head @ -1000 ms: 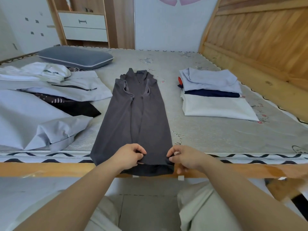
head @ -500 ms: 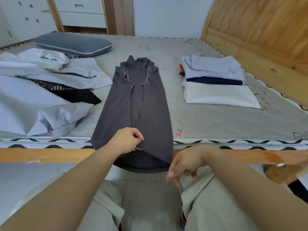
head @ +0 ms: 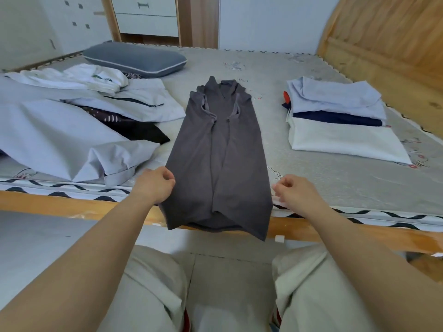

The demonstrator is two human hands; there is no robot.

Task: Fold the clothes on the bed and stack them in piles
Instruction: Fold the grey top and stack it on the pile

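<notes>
Hands (head: 155, 185) (head: 293, 191) flanking grey garment (head: 219, 159), mattress print (head: 416, 161) unreadable

A home bedroom: a wooden-framed bed (head: 72, 207) with a tall wooden headboard (head: 388, 37), a grey pillow (head: 134, 59) on the patterned mattress (head: 335, 178), clothes (head: 335, 121) laid out, and a drawer unit (head: 146, 16) by the wall.

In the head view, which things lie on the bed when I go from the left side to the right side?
Unfolded pale clothes → left hand → dark grey garment → right hand → folded stack.
</notes>
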